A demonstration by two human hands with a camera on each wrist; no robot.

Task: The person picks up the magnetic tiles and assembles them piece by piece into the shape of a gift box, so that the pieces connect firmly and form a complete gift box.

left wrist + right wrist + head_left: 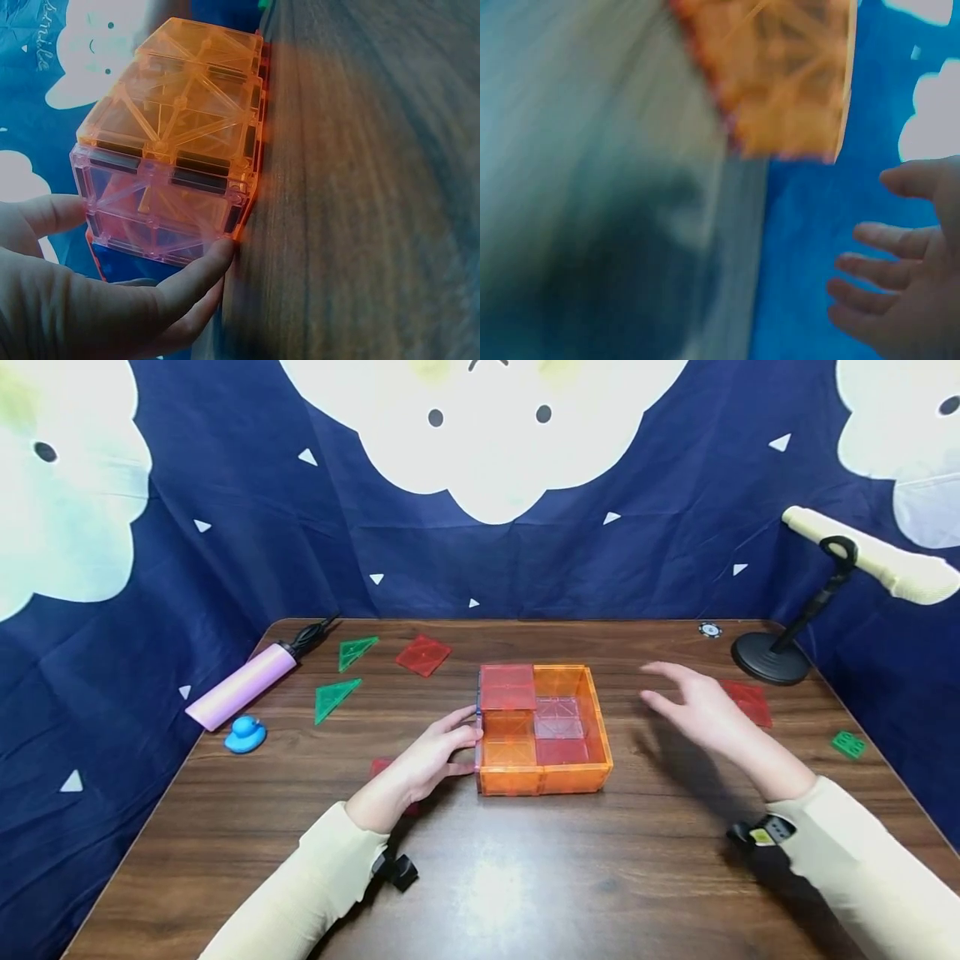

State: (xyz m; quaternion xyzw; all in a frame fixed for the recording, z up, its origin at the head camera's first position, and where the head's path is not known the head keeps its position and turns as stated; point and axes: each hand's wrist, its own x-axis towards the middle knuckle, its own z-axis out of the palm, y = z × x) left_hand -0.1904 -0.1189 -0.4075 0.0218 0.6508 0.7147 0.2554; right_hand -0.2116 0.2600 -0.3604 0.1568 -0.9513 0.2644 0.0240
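Note:
A box of see-through magnetic tiles (564,780) stands on the table, with orange walls and a floor of orange, red and pinkish tiles. One red tile (508,687) lies flat over its back left corner. My left hand (427,762) touches the box's left side, fingers spread and fairly straight. In the left wrist view those fingertips lie against the edges of a pink wall tile (150,206), with a blue tile (124,261) beyond it. To the right of the box, my right hand (697,706) hovers over the table with nothing in it, fingers extended and apart.
Green triangle tiles (335,697) and a red square tile (423,655) lie behind left. Another red tile (750,702) is beyond my right hand; one (379,767) is partly under my left. Around the edges are a pink pump (243,685), blue duck (245,734), black stand (772,657) and green brick (848,744).

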